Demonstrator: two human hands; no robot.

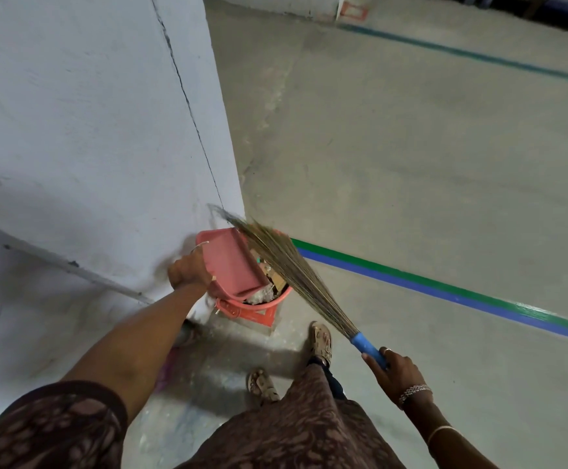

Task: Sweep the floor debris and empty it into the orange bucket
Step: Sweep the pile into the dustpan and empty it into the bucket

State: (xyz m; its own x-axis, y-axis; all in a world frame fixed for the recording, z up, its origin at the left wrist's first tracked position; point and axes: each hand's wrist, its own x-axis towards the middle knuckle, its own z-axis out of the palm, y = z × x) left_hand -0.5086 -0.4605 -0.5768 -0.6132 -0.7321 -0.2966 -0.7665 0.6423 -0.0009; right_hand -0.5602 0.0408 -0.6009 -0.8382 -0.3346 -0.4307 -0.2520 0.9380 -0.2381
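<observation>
Both our hands are occupied. Our left hand [189, 270] is curled round the handle end of a pink plastic dustpan [233, 262]. We hold it tipped steeply, mouth down over the round orange plastic bucket [269, 301], so its load slides in rather than spilling beside it. Our right hand [389, 368] is wrapped round the blue grip of a long dry-grass broom [286, 269]. The bristles lie across the pan's open side and over the bucket. We judge they are set there to brush clinging bits off the pan and stop them scattering. Paper scraps and pale rubbish [269, 287] show inside the bucket just under the pan's lip, so the emptying looks well under way. Whether the pan is fully clear we cannot tell.

The bucket stands on the floor, tight against the corner of a white-painted wall [89, 130] and just ahead of our sandalled feet [321, 340]. That spot keeps it within reach and out of the open floor. The grey concrete floor [411, 164] is smooth, with pale dusty streaks near our feet. A painted green and blue stripe [444, 292] runs away to the right of the bucket. A thin dark crack runs down the wall toward the corner.
</observation>
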